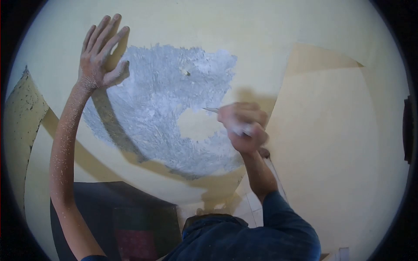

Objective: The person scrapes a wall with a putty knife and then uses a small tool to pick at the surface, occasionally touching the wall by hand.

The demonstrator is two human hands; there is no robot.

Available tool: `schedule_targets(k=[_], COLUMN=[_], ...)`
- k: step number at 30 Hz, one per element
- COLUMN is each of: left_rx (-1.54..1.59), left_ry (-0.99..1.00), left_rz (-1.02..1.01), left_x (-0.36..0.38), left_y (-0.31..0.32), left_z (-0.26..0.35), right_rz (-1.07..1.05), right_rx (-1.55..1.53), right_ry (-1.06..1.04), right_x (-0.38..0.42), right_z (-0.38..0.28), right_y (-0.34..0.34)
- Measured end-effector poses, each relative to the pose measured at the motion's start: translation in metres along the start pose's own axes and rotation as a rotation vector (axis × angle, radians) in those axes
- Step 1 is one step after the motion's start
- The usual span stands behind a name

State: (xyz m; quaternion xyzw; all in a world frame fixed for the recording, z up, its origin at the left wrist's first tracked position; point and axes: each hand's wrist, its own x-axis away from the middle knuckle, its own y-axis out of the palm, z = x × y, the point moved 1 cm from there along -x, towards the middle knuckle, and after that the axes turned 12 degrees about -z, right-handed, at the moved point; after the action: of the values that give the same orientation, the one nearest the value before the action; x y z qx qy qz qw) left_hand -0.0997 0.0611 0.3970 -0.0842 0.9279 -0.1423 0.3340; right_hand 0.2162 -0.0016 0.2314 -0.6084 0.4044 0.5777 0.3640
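Gripping a scraper (212,110), the fisted right hand (243,127) works the grey scraped patch (161,108); left hand (102,54) spread flat on the wall (261,35) beside it. No readable writing.

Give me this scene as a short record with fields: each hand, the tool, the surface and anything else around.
left hand: open, palm flat on the yellow painted surface, dusted with pale flecks
right hand: closed grip on a scraper, blurred
scraper: thin blade tip at the edge of a yellow patch
scraped patch: grey, rough, paint gone
leftover paint island: yellow, inside the grey area
sleeve: dark blue
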Motion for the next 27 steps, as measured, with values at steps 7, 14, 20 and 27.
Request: schedule_targets(k=[7,14,20,27], left_rx=[0.027,0.038,0.062,0.071], left_ry=[-0.001,0.001,0.012,0.011], left_rz=[0.026,0.029,0.037,0.022], left_x=[-0.001,-0.003,0.0,-0.002], left_y=[-0.001,-0.003,0.002,0.0], left_z=[-0.001,-0.003,-0.003,0.002], right_rz=[-0.137,-0.158,-0.153,-0.196], right_rx=[0.116,-0.066,0.137,0.014], right_ry=[0.137,0.099,0.156,0.185], right_x=[0.005,-0.005,0.001,0.003], right_z=[0.016,0.001,0.01,0.027], right_y=[-0.003,-0.001,-0.002,-0.008])
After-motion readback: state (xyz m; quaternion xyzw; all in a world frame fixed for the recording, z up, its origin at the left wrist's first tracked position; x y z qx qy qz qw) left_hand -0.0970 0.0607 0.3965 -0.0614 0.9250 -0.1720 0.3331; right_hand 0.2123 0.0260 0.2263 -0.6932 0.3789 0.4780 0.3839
